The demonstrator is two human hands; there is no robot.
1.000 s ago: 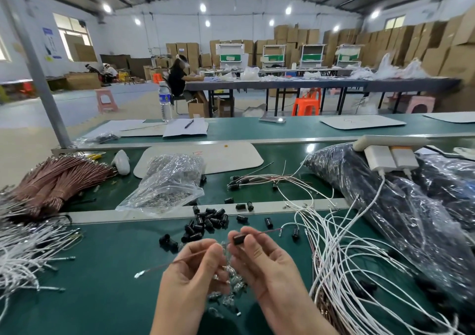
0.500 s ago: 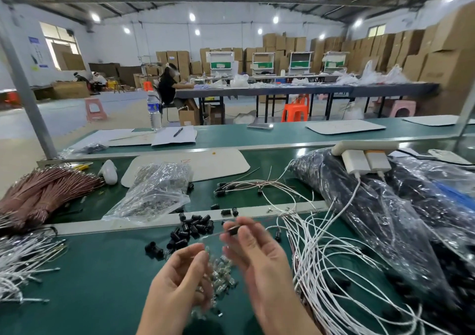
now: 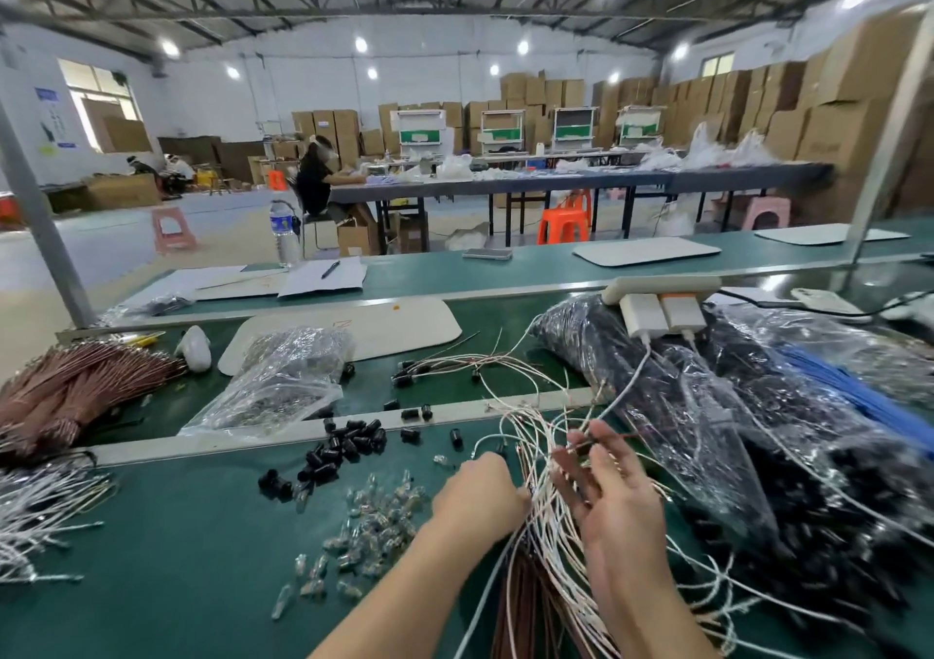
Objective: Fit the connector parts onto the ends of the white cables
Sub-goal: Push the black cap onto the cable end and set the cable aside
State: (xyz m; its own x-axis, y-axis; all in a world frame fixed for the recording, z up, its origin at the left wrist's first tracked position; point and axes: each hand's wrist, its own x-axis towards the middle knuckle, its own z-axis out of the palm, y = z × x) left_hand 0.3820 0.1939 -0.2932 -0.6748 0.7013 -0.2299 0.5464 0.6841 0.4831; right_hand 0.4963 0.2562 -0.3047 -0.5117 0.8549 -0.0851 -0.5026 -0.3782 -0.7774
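A loose bundle of white cables [image 3: 536, 438] fans across the green bench, with brown cables [image 3: 520, 592] under it. My left hand [image 3: 477, 499] is at the bundle's left edge, fingers curled into the strands and gripping white cable. My right hand [image 3: 611, 496] hovers over the bundle with fingers spread and nearly straight. A thin brown cable with a dark end [image 3: 614, 437] lies across its fingertips. Left of my hands are small clear connector parts [image 3: 376, 519] and a heap of black caps [image 3: 348, 443].
More white cables [image 3: 40, 507] and a brown cable bundle [image 3: 76, 390] lie at far left. A clear bag of parts [image 3: 283, 385] sits behind the caps. Large bags of dark parts [image 3: 717, 415] crowd the right, topped by a power strip with chargers [image 3: 657, 307].
Both hands have moved right from the clear parts to the cable bundle. The left hand has let go of the thin cable's end and now grips white strands; the right hand's fingers have spread.
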